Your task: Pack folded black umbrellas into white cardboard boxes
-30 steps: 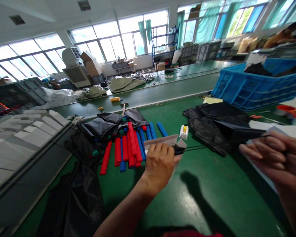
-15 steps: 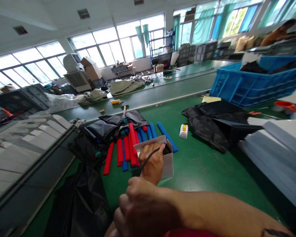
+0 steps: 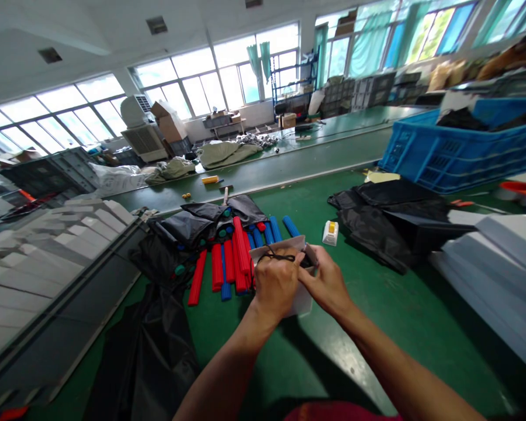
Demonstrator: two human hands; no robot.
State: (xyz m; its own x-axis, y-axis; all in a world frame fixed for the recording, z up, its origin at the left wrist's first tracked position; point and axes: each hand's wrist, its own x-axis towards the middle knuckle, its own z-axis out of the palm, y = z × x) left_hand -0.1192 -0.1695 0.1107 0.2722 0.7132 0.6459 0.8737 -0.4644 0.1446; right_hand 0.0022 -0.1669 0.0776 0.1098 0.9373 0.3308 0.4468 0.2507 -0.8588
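Note:
A small white box (image 3: pixel 298 303) stands on the green table with its top open, dark material showing inside. My left hand (image 3: pixel 276 283) is closed at the opening, with a thin black cord (image 3: pixel 277 255) looped over its fingers. My right hand (image 3: pixel 327 279) grips the box's right upper edge, thumb toward the opening. Just left of the box lie several red ribbed tubes (image 3: pixel 195 279) and blue ribbed tubes (image 3: pixel 292 227). Black fabric bags (image 3: pixel 188 225) are heaped behind the tubes. The far side of the box is hidden from me.
At left a grey crate (image 3: pixel 92 298) holds many white boxes (image 3: pixel 65 240). A white-and-yellow tape dispenser (image 3: pixel 330 232) sits right of centre, beside black fabric (image 3: pixel 372 228). Farther right are a blue basket (image 3: pixel 460 152) and pale flat sheets (image 3: pixel 499 269). A person (image 3: pixel 508 58) is far off.
My right hand has come from across my left forearm to the box's right edge. The black cord, stretched across my left hand before, now lies looped at the opening.

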